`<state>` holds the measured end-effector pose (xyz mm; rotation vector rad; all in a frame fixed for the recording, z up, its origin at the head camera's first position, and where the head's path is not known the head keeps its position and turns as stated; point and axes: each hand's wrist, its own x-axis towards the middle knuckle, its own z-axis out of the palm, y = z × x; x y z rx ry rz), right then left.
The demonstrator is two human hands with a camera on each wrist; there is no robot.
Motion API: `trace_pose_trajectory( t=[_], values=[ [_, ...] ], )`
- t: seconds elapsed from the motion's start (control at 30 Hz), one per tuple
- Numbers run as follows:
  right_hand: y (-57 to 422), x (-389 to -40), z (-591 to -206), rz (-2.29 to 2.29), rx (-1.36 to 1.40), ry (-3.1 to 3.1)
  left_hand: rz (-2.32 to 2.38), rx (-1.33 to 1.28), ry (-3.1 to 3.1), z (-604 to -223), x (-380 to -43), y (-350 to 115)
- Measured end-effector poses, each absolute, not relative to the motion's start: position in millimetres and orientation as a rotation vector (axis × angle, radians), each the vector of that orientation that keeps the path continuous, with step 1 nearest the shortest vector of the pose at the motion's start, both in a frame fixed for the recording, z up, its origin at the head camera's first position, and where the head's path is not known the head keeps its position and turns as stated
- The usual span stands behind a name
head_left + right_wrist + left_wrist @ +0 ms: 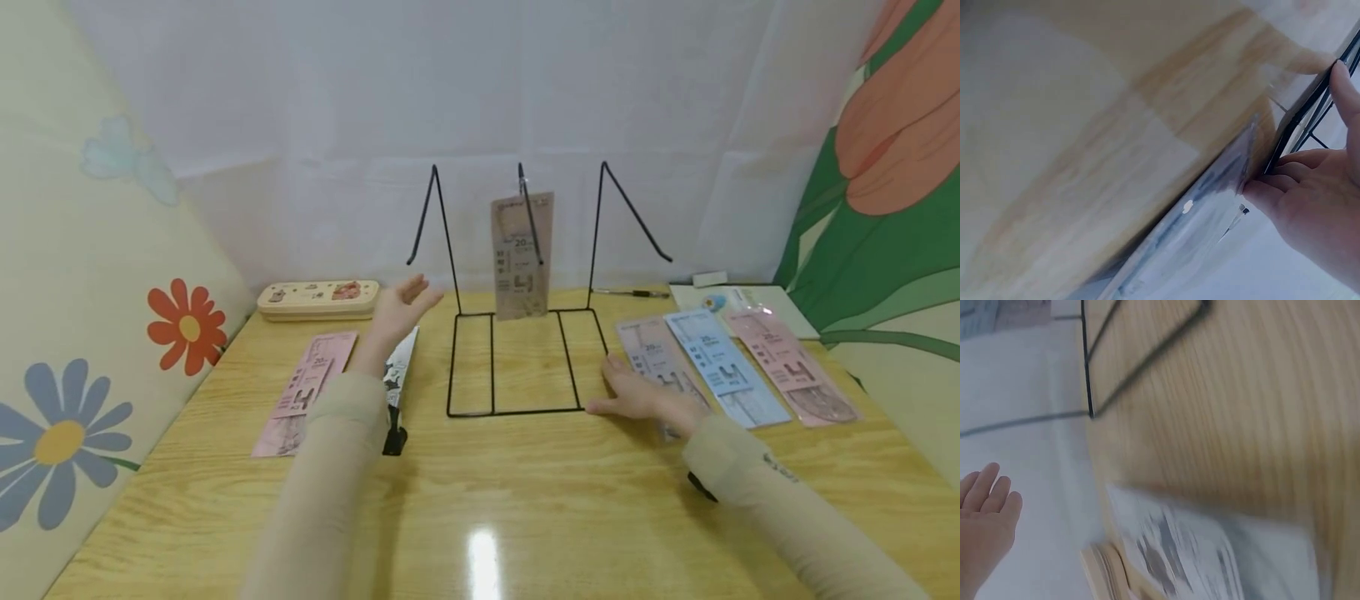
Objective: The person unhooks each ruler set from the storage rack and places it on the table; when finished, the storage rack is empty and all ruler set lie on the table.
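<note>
A black wire rack (525, 412) with three upright hooks stands on the table. On its middle hook hangs a flat brownish-pink pack (522, 258) printed with "20". My right hand (637, 392) holds the rack's right front corner, thumb at the front bar and fingers at the side bar. Under and beside that hand lies a greyish-pink pack (652, 346). My left hand (397, 312) is raised left of the rack, fingers extended, holding nothing. Below it lies a white pack with dark print (1179, 544), partly hidden by the arm in the head view.
Another pink pack (307, 392) lies left of my left arm, and a cream tin case (318, 300) sits behind. To the right are a blue pack (723, 367), a pink pack (795, 367) and a white flat packet (787, 312). A pen (630, 292) lies behind the rack.
</note>
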<state>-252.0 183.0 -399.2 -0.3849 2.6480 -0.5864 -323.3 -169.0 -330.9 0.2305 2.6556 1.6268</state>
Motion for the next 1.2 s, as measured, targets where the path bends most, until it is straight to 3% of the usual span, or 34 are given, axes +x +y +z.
trace_pose_trajectory(
  t=[0.3,0.57,0.97,1.2],
  values=[
    [181.3,-250.2,-398.2,-0.607,-0.387,2.645,1.639,0.376,2.570,-326.5,-331.4,-104.5],
    [177.7,-250.3,-397.1,-0.621,-0.400,2.643,1.737,0.354,2.496,-327.6,-333.6,-66.6],
    [179.1,-249.5,-393.3,-0.615,-0.388,2.637,1.830,0.439,2.563,-340.5,-331.0,-60.9],
    [182.1,-251.1,-395.9,-0.573,-0.372,2.658,1.800,0.498,2.545,-348.0,-303.5,-68.8]
  ],
)
